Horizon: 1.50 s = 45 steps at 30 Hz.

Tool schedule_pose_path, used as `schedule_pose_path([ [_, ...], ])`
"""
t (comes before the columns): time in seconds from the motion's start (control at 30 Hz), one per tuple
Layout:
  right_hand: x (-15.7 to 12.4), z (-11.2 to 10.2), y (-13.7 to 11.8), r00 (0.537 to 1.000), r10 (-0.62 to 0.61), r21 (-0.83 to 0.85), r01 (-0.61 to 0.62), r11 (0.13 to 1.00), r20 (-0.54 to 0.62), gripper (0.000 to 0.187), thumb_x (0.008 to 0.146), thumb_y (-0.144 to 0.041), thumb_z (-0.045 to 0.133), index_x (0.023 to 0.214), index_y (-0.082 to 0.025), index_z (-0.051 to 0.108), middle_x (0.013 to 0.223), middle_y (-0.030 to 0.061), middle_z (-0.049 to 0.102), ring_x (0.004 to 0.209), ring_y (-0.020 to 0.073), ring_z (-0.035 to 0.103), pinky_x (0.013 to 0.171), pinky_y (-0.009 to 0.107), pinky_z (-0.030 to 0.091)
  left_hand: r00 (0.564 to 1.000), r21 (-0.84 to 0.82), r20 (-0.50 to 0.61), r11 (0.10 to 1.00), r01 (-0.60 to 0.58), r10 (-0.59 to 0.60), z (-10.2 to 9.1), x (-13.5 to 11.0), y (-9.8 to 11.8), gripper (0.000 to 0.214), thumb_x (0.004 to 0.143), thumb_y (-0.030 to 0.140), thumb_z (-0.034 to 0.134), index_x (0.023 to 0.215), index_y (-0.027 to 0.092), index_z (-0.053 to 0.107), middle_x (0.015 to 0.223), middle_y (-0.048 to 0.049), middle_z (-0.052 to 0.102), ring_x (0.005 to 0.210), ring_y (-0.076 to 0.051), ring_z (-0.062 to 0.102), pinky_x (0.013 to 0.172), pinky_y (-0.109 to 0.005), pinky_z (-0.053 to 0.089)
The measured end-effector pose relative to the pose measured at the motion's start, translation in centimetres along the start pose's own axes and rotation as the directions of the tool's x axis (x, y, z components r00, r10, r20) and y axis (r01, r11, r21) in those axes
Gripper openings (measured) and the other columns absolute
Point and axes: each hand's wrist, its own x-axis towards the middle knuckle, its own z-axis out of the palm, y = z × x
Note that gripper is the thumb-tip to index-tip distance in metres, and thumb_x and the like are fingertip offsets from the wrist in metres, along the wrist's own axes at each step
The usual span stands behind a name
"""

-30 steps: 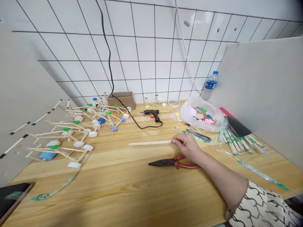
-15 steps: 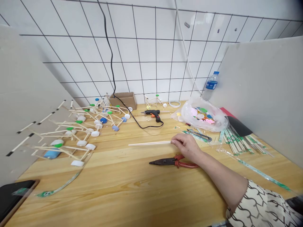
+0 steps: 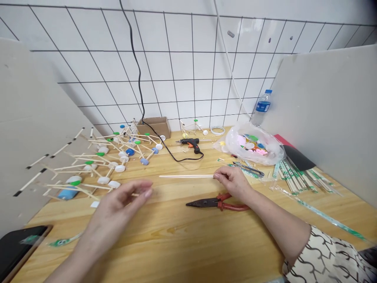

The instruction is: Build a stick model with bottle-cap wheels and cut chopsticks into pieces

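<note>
Right hand (image 3: 233,182): grip pinches two sticks (image 3: 187,176) at one end | Left hand (image 3: 114,207): grip parted, apparently empty | Advice: keep sticks parallel, clear of pliers (image 3: 217,202).

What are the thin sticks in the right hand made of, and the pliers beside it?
Sticks: probably bare wood or bamboo, given their pale, unpainted look. Pliers: likely steel at the nose, which is dark and dull; the red handles suggest plastic or rubber sleeves.

Right hand (image 3: 235,182) pinches sticks (image 3: 185,176) over the worktop's (image 3: 165,251) middle, near pliers (image 3: 203,202); left hand (image 3: 113,208) hovers, loosely curled; glue gun (image 3: 192,144) near back edge.
</note>
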Motion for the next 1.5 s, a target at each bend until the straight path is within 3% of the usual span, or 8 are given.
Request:
schedule_pose_path([
  [0.1,0.1,-0.2,0.1,1.000,0.009,0.007,-0.009,1.000,-0.008,0.019,0.078,-0.019,0.051,0.065,-0.015,0.063,0.057,0.0019,0.062,0.053,0.0129,0.053,0.052,0.022,0.037,0.999,-0.148,-0.048,0.989,0.001,-0.008,2.5,2.6,1.0,0.022,0.062,0.036,0.067,0.076,0.019,0.067,0.066,0.0010,0.062,0.060,-0.013,0.052,0.061,-0.023,0.043],
  [0.23,0.1,-0.2,0.4,1.000,0.025,0.008,-0.025,1.000,-0.010,0.019,0.077,-0.021,0.051,0.063,-0.015,0.063,0.055,0.0013,0.060,0.052,0.0127,0.052,0.051,0.022,0.036,0.998,-0.372,-0.057,0.928,0.004,-0.027,4.6,4.8,-1.4,0.028,0.065,0.037,0.065,0.083,0.016,0.066,0.073,-0.0001,0.061,0.058,-0.011,0.047,0.057,-0.022,0.040],
  [0.4,0.1,0.0,0.2,0.999,0.050,0.015,-0.050,0.999,0.014,0.020,0.077,-0.022,0.050,0.063,-0.015,0.063,0.056,0.0019,0.061,0.052,0.0128,0.052,0.051,0.022,0.036,1.000,-0.470,0.026,0.882,0.025,-0.014,5.3,5.1,-3.9,0.025,0.069,0.038,0.064,0.080,0.016,0.068,0.064,0.0004,0.059,0.060,-0.011,0.048,0.058,-0.020,0.039],
  [0.7,-0.3,0.1,-0.4,0.997,0.039,0.011,-0.040,0.999,0.062,0.023,0.080,-0.025,0.048,0.064,-0.017,0.061,0.061,0.0032,0.065,0.056,0.0137,0.055,0.053,0.023,0.039,0.993,-0.254,0.113,0.966,0.050,-0.021,4.7,5.1,-4.3,0.024,0.063,0.039,0.068,0.072,0.017,0.068,0.064,-0.0003,0.063,0.059,-0.013,0.052,0.057,-0.021,0.041],
  [0.97,-0.3,0.0,0.2,0.998,0.052,0.012,-0.053,0.999,0.047,0.023,0.080,-0.027,0.048,0.065,-0.017,0.063,0.062,0.0040,0.066,0.057,0.0152,0.057,0.054,0.025,0.040,0.959,-0.055,0.280,0.996,0.068,-0.050,4.5,5.4,-4.5,0.028,0.065,0.044,0.064,0.072,0.017,0.068,0.069,-0.0025,0.067,0.063,-0.017,0.056,0.055,-0.022,0.041],
  [1.23,-0.3,-0.2,-0.2,0.990,0.142,0.102,-0.143,0.984,0.021,0.023,0.077,-0.032,0.053,0.064,-0.016,0.064,0.055,0.0009,0.060,0.049,0.0119,0.048,0.049,0.024,0.035,0.915,0.116,0.403,0.990,-0.086,0.032,4.6,5.2,-4.3,0.026,0.070,0.041,0.056,0.065,0.017,0.064,0.067,-0.0020,0.065,0.066,-0.018,0.055,0.062,-0.024,0.040],
  [1.37,-0.3,-0.1,-0.5,0.942,0.329,0.412,-0.327,0.851,0.067,0.019,0.068,-0.034,0.064,0.068,-0.015,0.065,0.053,-0.0019,0.056,0.047,0.0098,0.044,0.047,0.023,0.034,0.912,0.111,0.409,0.991,-0.078,0.026,4.4,5.1,-4.4,0.028,0.072,0.042,0.054,0.066,0.016,0.062,0.066,-0.0019,0.062,0.063,-0.016,0.052,0.059,-0.023,0.038],
  [1.5,-0.4,0.5,-0.7,0.912,0.392,0.779,-0.333,0.531,0.123,0.026,0.062,-0.029,0.073,0.085,-0.018,0.066,0.057,-0.0040,0.056,0.051,0.0085,0.046,0.050,0.022,0.036,0.909,0.036,0.416,0.999,0.001,-0.016,4.5,5.1,-4.5,0.031,0.069,0.046,0.057,0.065,0.015,0.060,0.057,0.0010,0.055,0.054,-0.012,0.045,0.051,-0.020,0.034],
])
